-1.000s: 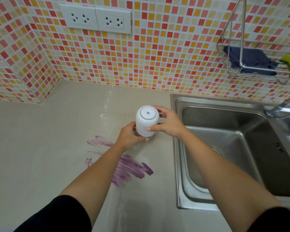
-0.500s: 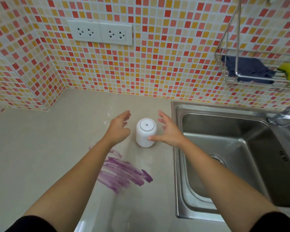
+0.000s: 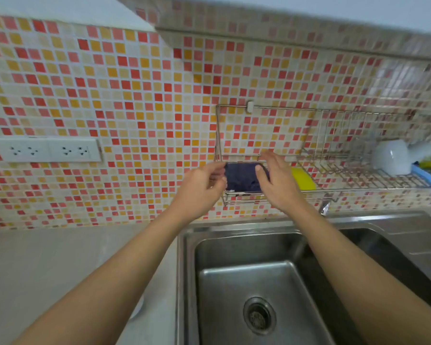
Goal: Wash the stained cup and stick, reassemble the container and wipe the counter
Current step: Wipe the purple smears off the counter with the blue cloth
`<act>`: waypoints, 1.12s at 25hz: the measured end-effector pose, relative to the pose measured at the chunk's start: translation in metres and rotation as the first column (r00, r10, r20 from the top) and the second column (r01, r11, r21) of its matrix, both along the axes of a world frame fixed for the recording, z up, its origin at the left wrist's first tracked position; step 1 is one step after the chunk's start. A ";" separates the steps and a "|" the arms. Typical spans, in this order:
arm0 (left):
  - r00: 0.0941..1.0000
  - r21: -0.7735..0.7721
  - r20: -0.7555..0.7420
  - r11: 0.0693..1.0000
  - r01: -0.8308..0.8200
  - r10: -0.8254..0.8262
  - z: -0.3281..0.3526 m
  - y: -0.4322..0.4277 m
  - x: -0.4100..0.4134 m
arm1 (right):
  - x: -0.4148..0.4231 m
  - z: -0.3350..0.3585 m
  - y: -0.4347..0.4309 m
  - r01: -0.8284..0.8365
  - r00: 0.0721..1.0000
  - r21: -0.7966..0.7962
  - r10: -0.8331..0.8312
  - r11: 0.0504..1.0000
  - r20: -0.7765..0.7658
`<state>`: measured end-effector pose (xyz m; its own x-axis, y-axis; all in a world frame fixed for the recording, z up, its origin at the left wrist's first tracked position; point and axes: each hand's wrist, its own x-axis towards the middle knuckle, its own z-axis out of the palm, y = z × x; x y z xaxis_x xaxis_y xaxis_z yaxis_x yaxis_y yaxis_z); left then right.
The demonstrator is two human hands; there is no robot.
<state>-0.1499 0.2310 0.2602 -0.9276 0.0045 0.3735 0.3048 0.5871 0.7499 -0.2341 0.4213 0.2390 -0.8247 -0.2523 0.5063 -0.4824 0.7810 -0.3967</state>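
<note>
Cloth (image 3: 241, 179), dark navy and rumpled, lies in the left compartment of a wire rack (image 3: 271, 109) fixed to the mosaic-tiled wall (image 3: 135, 95) above the sink (image 3: 254, 282). It sits bunched low in the basket, its longer side running left to right along the rack; the folds are soft and blurred, so no finer direction can be told.

Both arms reach up and forward to it. The left hand (image 3: 200, 189) is at the cloth's left edge, fingers curled and drawn together near the rack's wire; whether they already pinch the fabric cannot be told. The right hand (image 3: 278, 180) is at the cloth's right edge, fingers loosely spread and slightly bent, the thumb lying over the dark fabric. The cloth shows between the two hands.

Just right of the right hand, a yellow sponge (image 3: 302, 179) rests in the same rack. Farther right, on the rack's grid, a pale upturned cup (image 3: 391, 156) lies on its side, well apart from the hands.

The rack is thin bright metal with an open front above its low rim, giving free room toward the viewer. Below it the steel sink is bare, smooth and rounded at the corners, its drain (image 3: 259, 316) at the bottom. To the left the pale, glossy tabletop (image 3: 60, 257) lies flat and open, with a double socket (image 3: 46, 150) on the wall above.
</note>
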 end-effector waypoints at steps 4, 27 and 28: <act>0.993 -0.420 0.053 0.905 -0.070 0.101 0.009 0.055 -0.060 | -0.047 -0.003 0.044 0.049 0.938 0.284 -0.142 0.958 0.317; 0.859 0.582 0.489 0.675 -0.453 0.155 -0.002 0.091 -0.124 | -0.100 0.029 0.020 0.205 0.560 -0.570 0.382 0.795 0.735; 0.879 0.647 0.450 0.620 -0.444 0.159 0.004 0.092 -0.120 | -0.092 0.035 0.025 0.189 0.581 -0.698 0.494 0.691 0.646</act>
